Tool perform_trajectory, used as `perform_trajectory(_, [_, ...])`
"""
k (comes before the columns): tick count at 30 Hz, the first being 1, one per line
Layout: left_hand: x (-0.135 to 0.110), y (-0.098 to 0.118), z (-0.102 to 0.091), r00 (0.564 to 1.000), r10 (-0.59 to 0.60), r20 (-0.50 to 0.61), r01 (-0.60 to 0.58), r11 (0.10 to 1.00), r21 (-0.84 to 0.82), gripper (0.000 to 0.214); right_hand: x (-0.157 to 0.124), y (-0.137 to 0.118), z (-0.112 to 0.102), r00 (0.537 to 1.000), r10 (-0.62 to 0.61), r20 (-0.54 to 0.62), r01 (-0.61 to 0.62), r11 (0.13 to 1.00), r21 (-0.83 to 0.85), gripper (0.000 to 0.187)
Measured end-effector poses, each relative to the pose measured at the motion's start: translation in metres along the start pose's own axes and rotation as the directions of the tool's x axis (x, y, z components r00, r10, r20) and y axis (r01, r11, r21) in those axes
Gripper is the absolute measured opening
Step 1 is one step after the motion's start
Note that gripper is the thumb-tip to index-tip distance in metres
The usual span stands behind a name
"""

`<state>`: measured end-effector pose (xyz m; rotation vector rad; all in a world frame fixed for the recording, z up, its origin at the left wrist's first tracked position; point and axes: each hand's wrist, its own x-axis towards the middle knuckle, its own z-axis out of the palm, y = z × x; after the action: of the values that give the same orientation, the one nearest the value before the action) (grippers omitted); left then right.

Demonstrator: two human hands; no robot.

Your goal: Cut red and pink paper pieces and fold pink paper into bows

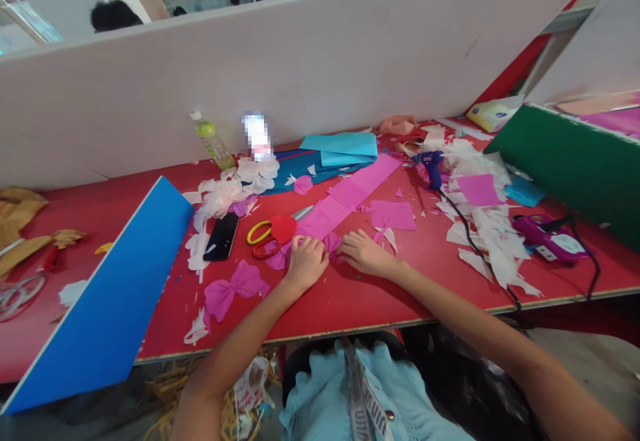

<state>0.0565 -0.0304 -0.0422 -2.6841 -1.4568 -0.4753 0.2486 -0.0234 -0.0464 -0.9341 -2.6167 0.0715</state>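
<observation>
My left hand (307, 261) and my right hand (367, 254) are close together over the red table, fingers closed on a small piece of pink crepe paper (331, 242) between them. Just beyond lies a long strip of pink crepe paper (350, 194). To the left of my left hand are scissors (259, 232) with yellow and red handles, partly under a red rounded piece (283, 228). Nearer the edge lie bow-shaped pink paper petals (233, 289). A pink paper rectangle (393, 215) rests beyond my right hand. My fingertips are partly hidden.
Left are a black phone (223, 236), white paper flowers (225, 194), a bottle (213, 140) and a blue divider (115, 294). On the right are a glue gun (430, 169) with its cord, white paper scraps (495, 228), a purple device (550, 238) and a green divider (570, 168).
</observation>
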Motion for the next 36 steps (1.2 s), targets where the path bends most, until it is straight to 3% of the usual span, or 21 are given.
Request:
perform_trajectory(12, [0.001, -0.005, -0.013, 0.984, 0.166, 0.065, -0.17, 0.984, 0.05, 0.018, -0.001, 0.002, 0.002, 0.996, 0.057, 0.068, -0.061, 0.996, 0.066, 0.019])
perform_trajectory(23, [0.001, -0.007, -0.011, 0.985, 0.165, 0.058, -0.167, 0.985, 0.038, 0.017, 0.0, -0.003, 0.006, 0.995, 0.082, 0.051, -0.083, 0.997, 0.007, 0.016])
perform_trajectory(36, [-0.001, -0.009, -0.013, 0.974, 0.221, 0.051, -0.223, 0.973, 0.057, 0.017, -0.001, -0.001, 0.008, 0.992, 0.122, 0.034, -0.124, 0.991, 0.053, 0.014])
